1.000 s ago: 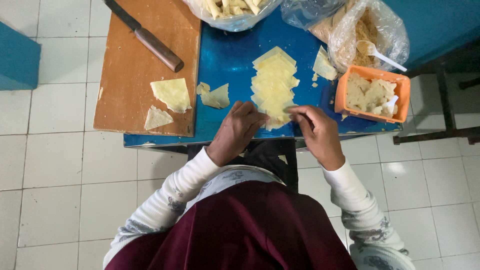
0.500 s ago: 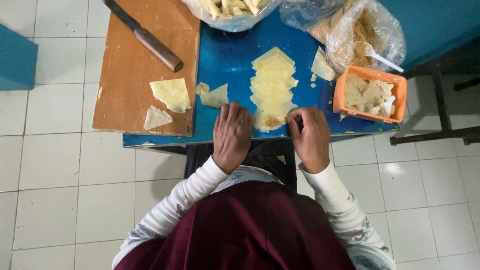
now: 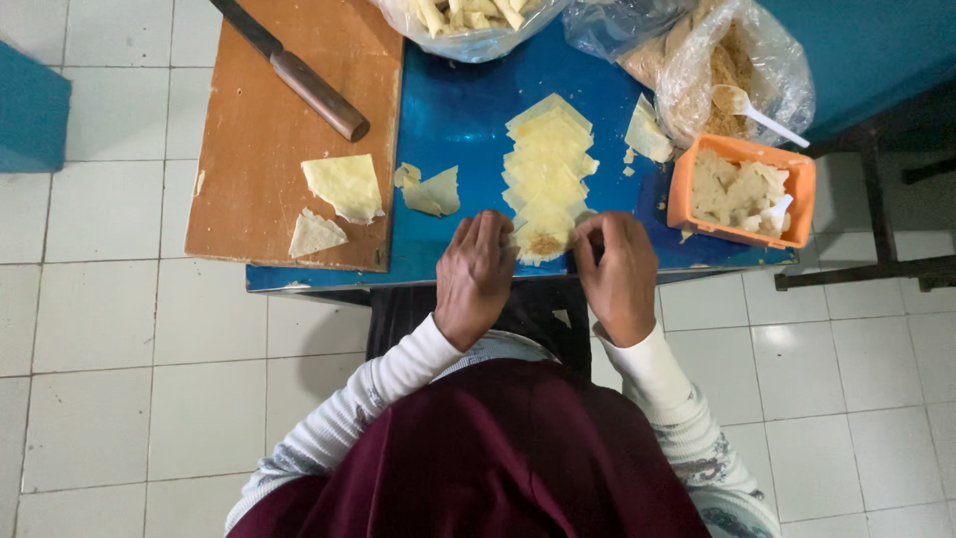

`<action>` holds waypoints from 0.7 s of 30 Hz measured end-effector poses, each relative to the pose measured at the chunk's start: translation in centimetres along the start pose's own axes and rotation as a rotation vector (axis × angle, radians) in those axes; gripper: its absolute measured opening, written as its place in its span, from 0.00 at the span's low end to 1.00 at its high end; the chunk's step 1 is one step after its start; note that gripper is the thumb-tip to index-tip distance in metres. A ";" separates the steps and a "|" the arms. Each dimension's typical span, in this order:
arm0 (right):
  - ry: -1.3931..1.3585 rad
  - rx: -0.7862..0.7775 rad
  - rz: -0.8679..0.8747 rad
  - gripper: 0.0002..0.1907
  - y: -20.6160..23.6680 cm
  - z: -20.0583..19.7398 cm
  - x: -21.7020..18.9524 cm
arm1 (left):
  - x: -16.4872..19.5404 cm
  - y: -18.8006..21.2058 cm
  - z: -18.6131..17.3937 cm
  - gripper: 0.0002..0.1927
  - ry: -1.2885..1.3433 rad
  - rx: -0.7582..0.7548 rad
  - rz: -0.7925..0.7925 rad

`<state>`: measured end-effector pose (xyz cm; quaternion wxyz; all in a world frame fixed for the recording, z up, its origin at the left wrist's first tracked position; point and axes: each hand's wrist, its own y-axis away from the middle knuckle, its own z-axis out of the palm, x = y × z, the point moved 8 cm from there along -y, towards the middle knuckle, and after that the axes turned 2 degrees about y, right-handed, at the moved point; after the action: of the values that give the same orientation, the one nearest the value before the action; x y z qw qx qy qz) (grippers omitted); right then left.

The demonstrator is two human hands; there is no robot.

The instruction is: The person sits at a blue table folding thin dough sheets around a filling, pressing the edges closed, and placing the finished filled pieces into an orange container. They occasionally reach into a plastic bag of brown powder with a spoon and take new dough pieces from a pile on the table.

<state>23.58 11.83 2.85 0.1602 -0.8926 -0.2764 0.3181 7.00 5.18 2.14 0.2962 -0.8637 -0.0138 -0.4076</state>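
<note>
A row of pale yellow pastry wrappers (image 3: 546, 164) lies overlapped on the blue table (image 3: 448, 110). The nearest wrapper (image 3: 543, 239) carries a small heap of brown filling. My left hand (image 3: 475, 279) rests palm down, its fingertips on that wrapper's left edge. On the wrapper's right edge sits my right hand (image 3: 617, 274), fingers curled at the corner. Both hands touch the same wrapper at the table's near edge.
A wooden cutting board (image 3: 269, 130) on the left holds a knife (image 3: 294, 70) and two wrapper pieces (image 3: 344, 186). An orange tub (image 3: 742, 189) with a white spoon stands at the right. Plastic bags (image 3: 727, 70) of filling and rolled pastries (image 3: 468, 20) sit at the back.
Both hands have shifted from pinching the wrapper's near corner to lying flatter on either side of it. The filling on the nearest wrapper now shows between them.
</note>
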 end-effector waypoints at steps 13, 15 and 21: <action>-0.060 0.053 0.043 0.08 0.8 -0.5 -1.1 | -0.5 -0.2 0.3 0.22 0.207 -0.025 -0.071; -0.033 0.063 0.024 0.08 0.8 -0.6 -1.4 | -0.4 -0.3 0.2 0.24 0.157 -0.011 -0.029; -0.068 0.059 0.070 0.08 0.9 -0.7 -1.3 | -1.2 -0.4 1.5 0.17 -0.080 -0.068 -0.024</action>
<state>23.56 10.25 3.54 0.1657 -0.8853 -0.2408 0.3616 7.20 6.54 0.76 0.2610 -0.8886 -0.0220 -0.3767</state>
